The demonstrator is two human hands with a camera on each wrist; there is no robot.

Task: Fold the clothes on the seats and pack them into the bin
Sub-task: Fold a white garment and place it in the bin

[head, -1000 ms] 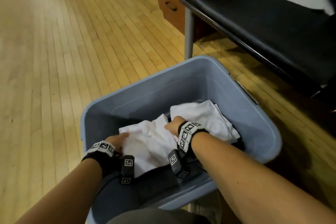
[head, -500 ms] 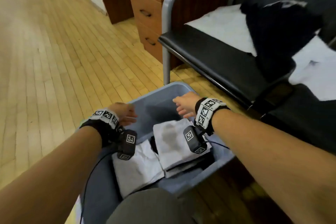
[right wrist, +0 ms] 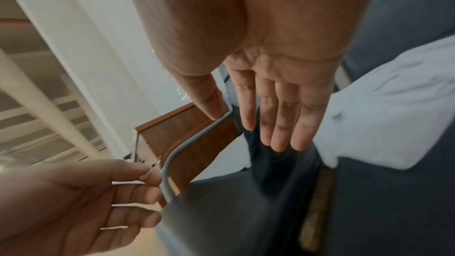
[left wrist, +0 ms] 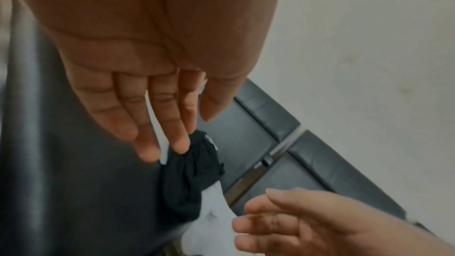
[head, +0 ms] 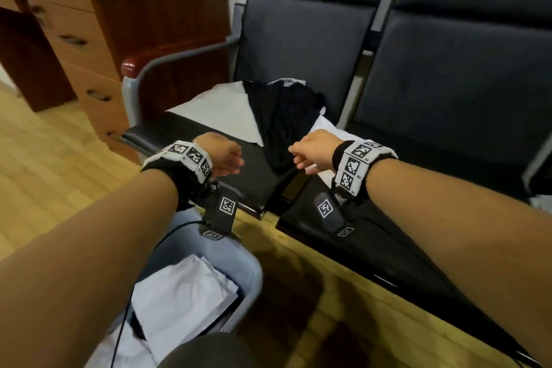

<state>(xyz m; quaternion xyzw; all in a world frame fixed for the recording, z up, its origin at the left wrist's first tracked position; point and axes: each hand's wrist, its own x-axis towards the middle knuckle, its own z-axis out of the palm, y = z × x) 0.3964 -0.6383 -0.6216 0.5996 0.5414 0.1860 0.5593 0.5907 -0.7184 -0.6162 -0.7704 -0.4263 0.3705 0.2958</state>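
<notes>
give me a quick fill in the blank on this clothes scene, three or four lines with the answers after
1. The black garment lies on a ____, on top of white cloth.
2. The folded white clothes already lie inside the blue ____.
3. The left hand and the right hand hold ____.
4. The cabinet beside the seats is made of ____.

Missing words: seat; bin; nothing; wood
</notes>
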